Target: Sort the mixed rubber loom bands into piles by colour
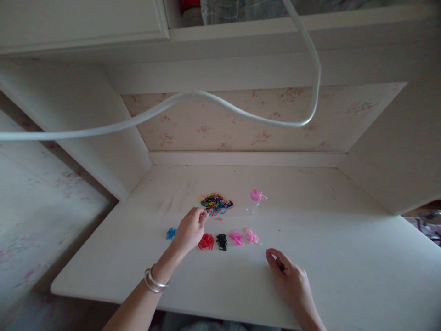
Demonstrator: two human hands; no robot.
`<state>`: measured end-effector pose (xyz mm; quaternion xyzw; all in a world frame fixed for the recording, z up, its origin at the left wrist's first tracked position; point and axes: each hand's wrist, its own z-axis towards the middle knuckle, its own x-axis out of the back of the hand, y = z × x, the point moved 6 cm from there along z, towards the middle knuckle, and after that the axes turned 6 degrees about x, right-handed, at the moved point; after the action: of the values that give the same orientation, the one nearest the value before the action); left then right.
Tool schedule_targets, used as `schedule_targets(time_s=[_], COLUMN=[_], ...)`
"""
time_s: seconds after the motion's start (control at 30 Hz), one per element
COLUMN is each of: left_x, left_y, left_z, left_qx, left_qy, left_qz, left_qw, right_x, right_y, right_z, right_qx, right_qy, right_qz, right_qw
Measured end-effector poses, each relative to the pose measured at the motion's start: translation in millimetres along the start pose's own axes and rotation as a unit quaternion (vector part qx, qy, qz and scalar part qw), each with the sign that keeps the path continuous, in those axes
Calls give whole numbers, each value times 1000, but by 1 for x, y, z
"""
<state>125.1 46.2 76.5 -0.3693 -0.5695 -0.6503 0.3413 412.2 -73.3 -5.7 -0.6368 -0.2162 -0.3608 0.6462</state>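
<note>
My left hand [193, 227] reaches over the white tabletop to the near edge of a mixed pile of colourful small rubber bands [215, 202]. Its fingers are closed together, and whatever they may hold is too small to make out. Below it lie sorted heaps: blue bands [171, 233], red bands [206, 242], black bands [222, 242], magenta bands [236, 237] and light pink bands [251, 235]. The left forearm passes between the blue and red heaps. To the right of the light pink heap, my right hand [289, 278] rests low with thumb and forefinger pinched; their contents cannot be seen.
Behind the heaps stands a small clear container with a pink lid [256, 196]. A white cable [220, 102] hangs across the view in front of the shelf [262, 34]. Side panels [389, 151] bound the white table [344, 257]; its front edge is near me.
</note>
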Motion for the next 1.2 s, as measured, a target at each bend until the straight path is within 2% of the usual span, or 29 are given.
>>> schedule_targets(time_s=[0.1,0.2,0.3,0.43,0.6,0.73,0.83,1.0,1.1,1.2], left_x=[24,39,42,34,21,22,28,15,3,-1], left_y=[-50,-96,-119,-116,-106,-108,-109,-102,-101,-102], left_z=[-28,-54,-70,-74,-63,-61,-71,-93,-96,-93], left_qx=[45,86,99,91,74,66,61,19,36,55], left_qy=[60,112,115,94,77,84,97,23,-1,1], left_qz=[-5,39,92,150,192,170,135,130,173,206], left_qw=[997,989,984,980,976,980,984,991,984,977], right_x=[-3,-6,-7,-9,-7,-5,-5,-8,-8,-8], right_y=[6,10,12,11,6,3,1,1,1,2], right_z=[0,2,5,6,3,2,3,5,5,3], right_qx=[-23,-42,-52,-61,-54,-58,-62,-77,-74,-65], right_qy=[-11,-17,-17,-15,-3,0,-6,-18,-14,-9], right_qz=[5,2,-11,-22,-28,-40,-47,-61,-65,-66], right_qw=[1000,999,998,998,998,998,997,995,995,996])
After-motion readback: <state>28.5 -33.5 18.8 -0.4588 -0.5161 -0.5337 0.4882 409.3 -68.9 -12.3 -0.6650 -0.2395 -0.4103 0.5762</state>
